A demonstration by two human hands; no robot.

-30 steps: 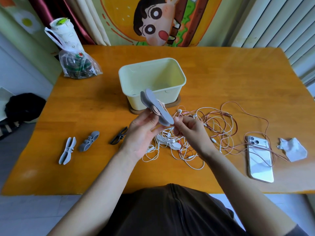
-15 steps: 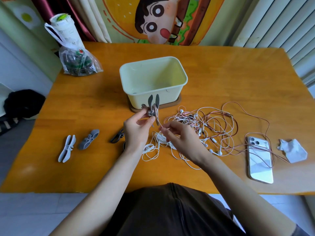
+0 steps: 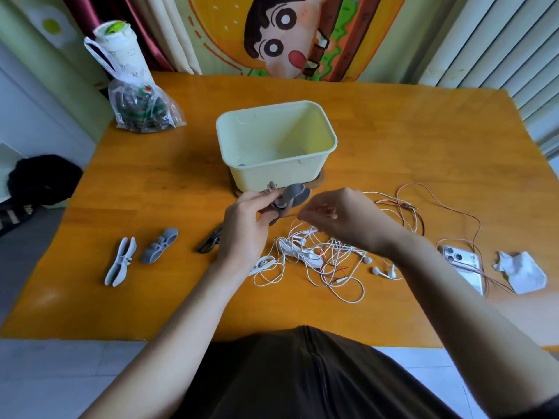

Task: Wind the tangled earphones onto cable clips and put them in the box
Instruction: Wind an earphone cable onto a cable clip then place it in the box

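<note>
My left hand [image 3: 245,228] grips a grey cable clip [image 3: 290,198] just in front of the pale yellow box [image 3: 276,146]. My right hand [image 3: 338,219] pinches a pinkish earphone cable [image 3: 289,216] that runs from the clip. Below both hands lies a tangle of white earphones [image 3: 314,261]. A pink earphone cable [image 3: 408,207] loops away to the right. Three spare clips lie on the table to the left: a light grey one [image 3: 120,261], a grey one [image 3: 159,245] and a dark one [image 3: 208,241], partly hidden by my left wrist.
The box stands on a brown coaster on the orange wooden table [image 3: 151,182]. A white phone [image 3: 462,264] and a crumpled tissue [image 3: 521,272] lie at the right. A plastic bag with a white bottle [image 3: 133,95] stands at the back left.
My left hand turned the clip from upright to lying sideways and moved it toward the box. My right hand rose from the tangle, drawing the cable taut next to the clip.
</note>
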